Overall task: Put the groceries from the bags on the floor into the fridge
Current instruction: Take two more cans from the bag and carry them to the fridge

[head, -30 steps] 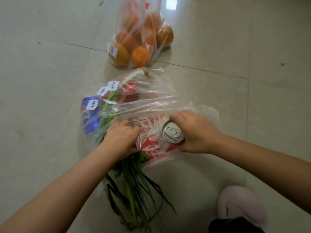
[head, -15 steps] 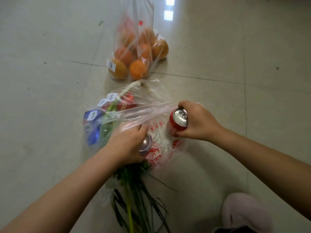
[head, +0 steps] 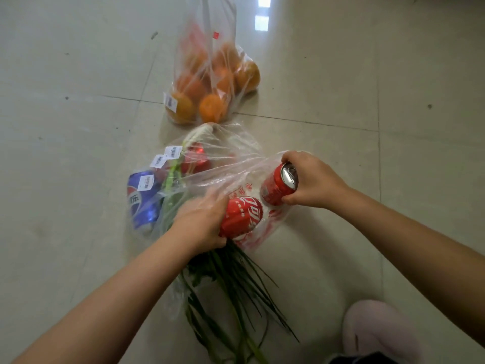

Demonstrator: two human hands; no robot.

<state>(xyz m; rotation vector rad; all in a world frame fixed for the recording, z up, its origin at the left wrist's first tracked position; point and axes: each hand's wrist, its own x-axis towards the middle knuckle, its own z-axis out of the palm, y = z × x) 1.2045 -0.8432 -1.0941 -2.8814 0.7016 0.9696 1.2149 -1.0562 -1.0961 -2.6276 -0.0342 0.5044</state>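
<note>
While both hands are working at the clear plastic bag lying on the tiled floor, the right hand is curling its grip round a red cola can at the bag's mouth. The left hand is gripping a second red can, tilted on its side. Blue cans and green leaves are lying in the same bag. A bag of oranges is standing just beyond.

Bare floor lies open right; orange bag blocks beyond the grocery bag
</note>
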